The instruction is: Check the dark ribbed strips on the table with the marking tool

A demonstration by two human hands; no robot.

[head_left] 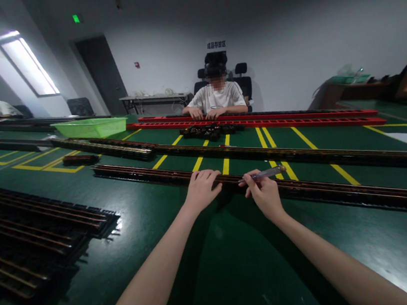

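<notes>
A long dark rail (330, 191) with copper-coloured strips runs across the green table in front of me. My left hand (202, 191) is closed over it, fingers bent across its far side and thumb towards the near side. Just to the right, my right hand (266, 198) pinches a slim pen-like tool (269, 172) with a clear barrel. The tool's lower end points left, down at the rail between my hands; its tip is too small to make out.
Behind lies a second long rail (302, 157). Several stacked rails (38, 216) fill the left side, with a short piece (80, 159) beyond. Farther back are a green bin (92, 128), red racks (297, 121) and dark parts (206, 132) before a seated co-worker (218, 97).
</notes>
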